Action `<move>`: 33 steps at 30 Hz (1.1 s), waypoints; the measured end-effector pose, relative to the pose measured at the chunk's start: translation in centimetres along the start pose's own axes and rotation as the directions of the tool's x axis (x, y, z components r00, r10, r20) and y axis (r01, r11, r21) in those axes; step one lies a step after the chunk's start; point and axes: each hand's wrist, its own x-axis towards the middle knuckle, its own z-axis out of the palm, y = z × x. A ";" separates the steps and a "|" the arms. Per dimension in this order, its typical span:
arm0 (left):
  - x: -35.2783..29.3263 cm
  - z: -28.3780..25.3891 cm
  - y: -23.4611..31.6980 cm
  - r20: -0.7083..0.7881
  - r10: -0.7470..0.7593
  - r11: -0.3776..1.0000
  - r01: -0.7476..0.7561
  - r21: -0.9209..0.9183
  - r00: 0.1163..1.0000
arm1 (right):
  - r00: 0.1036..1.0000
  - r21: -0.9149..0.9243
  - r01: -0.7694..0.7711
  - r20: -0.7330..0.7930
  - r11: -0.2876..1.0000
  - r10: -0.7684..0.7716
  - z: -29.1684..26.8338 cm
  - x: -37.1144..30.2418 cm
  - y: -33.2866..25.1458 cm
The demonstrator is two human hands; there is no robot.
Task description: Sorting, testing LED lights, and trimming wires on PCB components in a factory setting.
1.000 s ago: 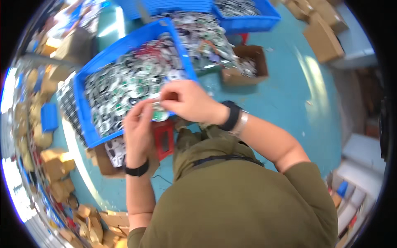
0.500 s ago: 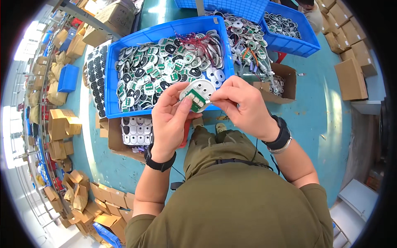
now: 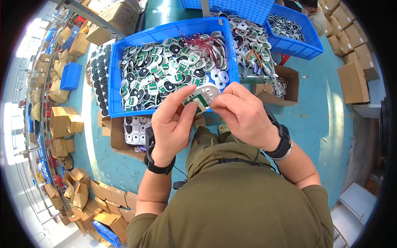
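My left hand (image 3: 173, 126) holds a rounded white plastic housing (image 3: 211, 91) by its left side, thumb on top and fingers beneath. A green circuit board (image 3: 198, 100) with white connectors sits in the housing, which is tilted. At its right edge, my right hand (image 3: 244, 118) is closed in a pinch; whatever lies between those fingertips is hidden. Just beyond both hands stands a large blue crate (image 3: 114, 82), full of similar white housings with green boards and some black-faced pieces. Red wires (image 3: 200, 41) lie bunched in its far right corner.
A tray of black-and-white pieces (image 3: 100, 76) stands left of the crate. Below it, a carton holds white housings (image 3: 137, 130). To the right are loose parts, an orange-handled tool (image 3: 250, 53), a cardboard box (image 3: 266, 97) and another blue crate (image 3: 300, 50). Someone is at the far right.
The housing has tilted and shifted slightly right in my left hand. My right fingertips have moved a little down with it, and the small white piece at them no longer shows.
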 end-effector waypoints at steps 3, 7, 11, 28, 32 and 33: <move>0.3 -0.2 -0.2 0.066 0.066 0.984 -0.076 0.158 0.996 | 1.000 -0.014 0.004 -0.001 1.000 -0.004 0.0 0.0 0.3; 0.2 -0.3 0.3 0.074 0.104 0.968 -0.118 0.219 0.992 | 0.998 -0.051 0.057 0.020 0.997 -0.056 -0.2 0.0 0.1; 0.5 0.2 0.5 0.048 0.110 0.960 -0.119 0.254 0.993 | 0.997 -0.098 0.065 0.049 0.993 -0.060 -0.5 0.3 0.5; -1.4 1.4 1.6 -0.048 -0.106 0.987 0.111 0.114 0.993 | 0.944 -0.239 0.325 0.141 0.915 -0.298 -1.1 0.8 -0.2; -1.7 1.2 1.6 -0.071 -0.040 0.988 0.050 0.149 0.997 | 0.927 -0.317 0.370 0.185 0.873 -0.326 -1.3 0.8 -1.2; -1.7 1.1 1.5 -0.071 -0.035 0.989 0.045 0.140 0.997 | 0.928 -0.297 0.370 0.162 0.880 -0.336 -1.2 0.9 -1.1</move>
